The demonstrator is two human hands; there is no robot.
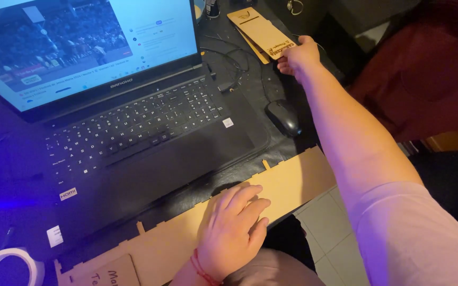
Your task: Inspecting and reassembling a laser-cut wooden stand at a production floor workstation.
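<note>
Along the desk's (250, 95) near edge, beside a roll of white tape (6, 265) at the left corner, a long notched wooden panel (298, 182) lies in front of the open laptop (133, 122). The left hand (234, 233) rests flat on it, fingers spread, gripping nothing; firm downward pressure would keep it from sliding. Past the mouse (284, 117), the right arm stretches to the far right edge, where the right hand (299, 57) pinches a small engraved wooden plate (261, 33).

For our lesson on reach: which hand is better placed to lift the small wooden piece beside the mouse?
Right. The right hand already touches the small wooden piece, beyond the mouse. The left hand lies flat on the long panel.
</note>
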